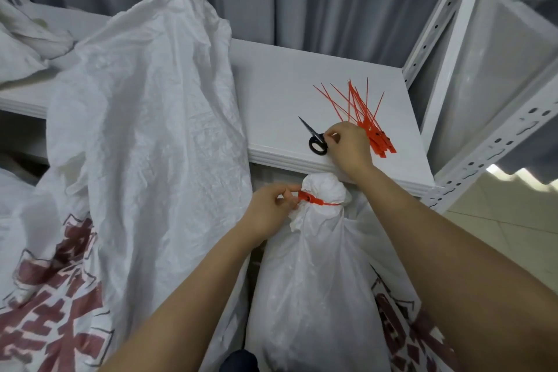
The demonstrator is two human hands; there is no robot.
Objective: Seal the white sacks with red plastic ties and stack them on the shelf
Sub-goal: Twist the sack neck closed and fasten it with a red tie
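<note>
Our left hand (269, 208) pinches the tie (308, 198) on the sack (317, 281); our right hand (351, 145) grips the scissors (311, 129). A snip too near the lock could nick the sack.

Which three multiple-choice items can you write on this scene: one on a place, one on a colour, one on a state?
1. Where do the scissors lie?
A. on the floor
B. inside a sack
C. on the shelf board, beside the loose ties

2. What colour is the tie around the neck of the front sack?
A. red
B. blue
C. black

3. How is the neck of the front sack?
A. wide open
B. gathered and tied
C. cut off

Answers:
1 C: the right hand holds their handle on the board.
2 A: the left hand pinches its red end.
3 B: the tie cinches the bunched fabric.
</note>
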